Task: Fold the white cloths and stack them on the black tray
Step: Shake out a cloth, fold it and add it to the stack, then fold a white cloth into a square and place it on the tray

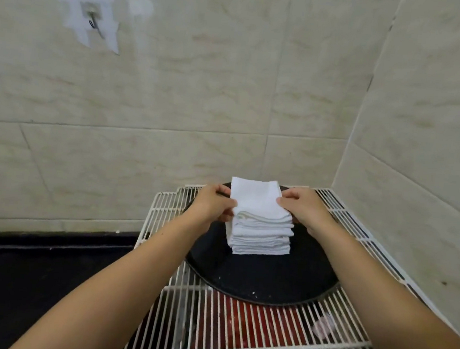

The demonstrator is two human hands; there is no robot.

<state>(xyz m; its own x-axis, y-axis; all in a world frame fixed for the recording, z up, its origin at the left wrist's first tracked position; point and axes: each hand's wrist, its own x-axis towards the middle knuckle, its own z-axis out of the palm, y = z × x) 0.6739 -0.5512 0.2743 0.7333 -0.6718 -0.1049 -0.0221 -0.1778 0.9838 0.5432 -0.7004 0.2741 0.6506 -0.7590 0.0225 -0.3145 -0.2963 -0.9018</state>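
White cloths (260, 232) sit folded in a stack on the black tray (264, 283), which rests on a wire rack (209, 328). Left hand (213, 205) and right hand (302, 208) pinch the top cloth's sides, apparently placing it; next, release and square the edges.

Two bare, sleeveless forearms (137, 272).

text check | nothing readable from where I'm sitting | no labels, brands or numbers on anything
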